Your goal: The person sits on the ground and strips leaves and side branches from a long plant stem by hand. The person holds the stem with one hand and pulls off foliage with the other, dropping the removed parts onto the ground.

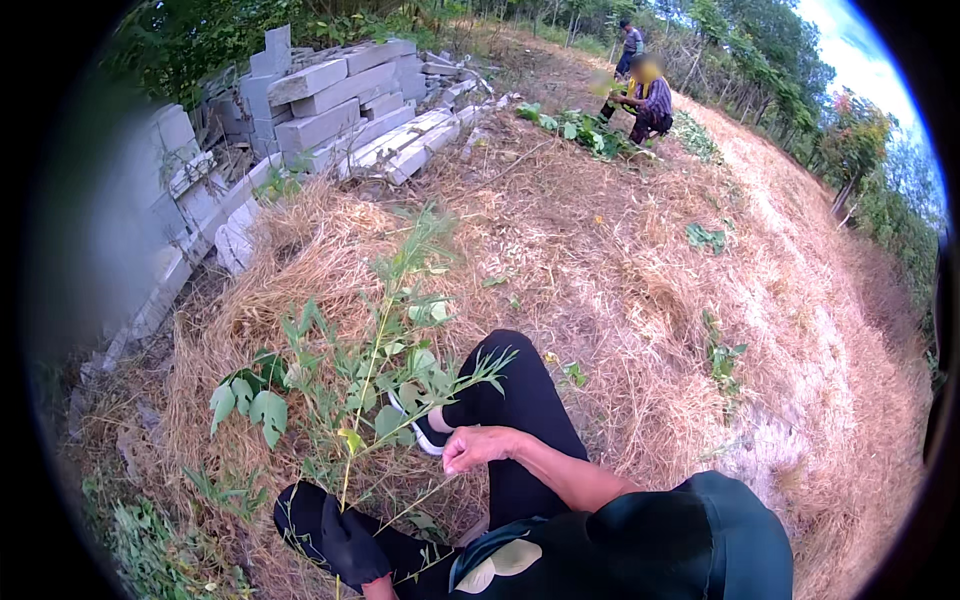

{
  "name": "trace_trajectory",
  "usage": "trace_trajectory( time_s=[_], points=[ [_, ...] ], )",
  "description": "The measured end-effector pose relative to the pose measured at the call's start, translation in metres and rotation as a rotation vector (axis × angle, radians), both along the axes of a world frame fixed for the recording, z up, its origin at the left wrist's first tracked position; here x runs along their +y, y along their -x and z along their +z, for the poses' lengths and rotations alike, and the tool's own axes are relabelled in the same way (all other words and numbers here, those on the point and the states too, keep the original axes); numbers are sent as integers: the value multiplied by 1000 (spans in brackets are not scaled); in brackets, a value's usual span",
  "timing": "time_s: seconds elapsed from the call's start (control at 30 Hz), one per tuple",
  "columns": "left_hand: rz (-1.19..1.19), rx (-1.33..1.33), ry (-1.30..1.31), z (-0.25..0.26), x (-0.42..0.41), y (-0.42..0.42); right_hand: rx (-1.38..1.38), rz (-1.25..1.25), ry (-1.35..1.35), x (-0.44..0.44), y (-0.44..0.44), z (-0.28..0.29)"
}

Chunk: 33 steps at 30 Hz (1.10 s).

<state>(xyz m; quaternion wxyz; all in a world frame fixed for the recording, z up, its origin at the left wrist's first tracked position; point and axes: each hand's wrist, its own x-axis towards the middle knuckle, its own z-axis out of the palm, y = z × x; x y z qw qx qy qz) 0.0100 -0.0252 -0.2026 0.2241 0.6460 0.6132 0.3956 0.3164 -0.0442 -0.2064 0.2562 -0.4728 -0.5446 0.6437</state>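
Observation:
A tall leafy weed (375,345) with thin leaves and a yellowish stem stands up in front of me, between my knees. My left hand (349,541), in a dark glove, is closed around the lower stem. My bare right hand (474,448) is curled beside a side branch, over my bent leg; whether anything is between its fingers cannot be told. Broad green leaves (268,412) show behind and beside the stem. A shoe (420,426) is partly hidden by the foliage.
Stacked pale blocks (322,120) rise at the upper left. Dry grass (750,300) covers the ground. A person in a checked shirt (652,101) squats by a pile of cut leaves (592,133); another person (631,43) is farther back. Cut greenery (150,544) lies lower left.

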Motion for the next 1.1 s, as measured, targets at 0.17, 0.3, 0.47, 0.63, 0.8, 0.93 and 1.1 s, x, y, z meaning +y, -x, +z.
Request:
trace_trajectory(
  time_s=[0.17, 0.3, 0.47, 0.63, 0.8, 0.93, 1.1],
  points=[
    [-98, 104, 99, 49, -4, -12, -88, 84, -141, 0, -5, -3],
    [-93, 137, 114, 46, -5, -9, -159, 45, -187, -2, 3, -4],
    [-98, 107, 186, 46, -3, -9, -317, -4, -242, -2, 6, -14],
    [-45, 67, 31, 10, 1, -8, -283, -50, -266, -4, 10, -13],
    [-38, 55, 61, 18, -2, -6, -230, -79, -163, -3, 7, -10],
    [-24, 89, 87, 10, 2, -5, -200, -89, -137, -1, 6, -6],
    [-45, 60, -14, 19, -3, -10, -356, -161, -270, 4, 14, -23]
  ],
)
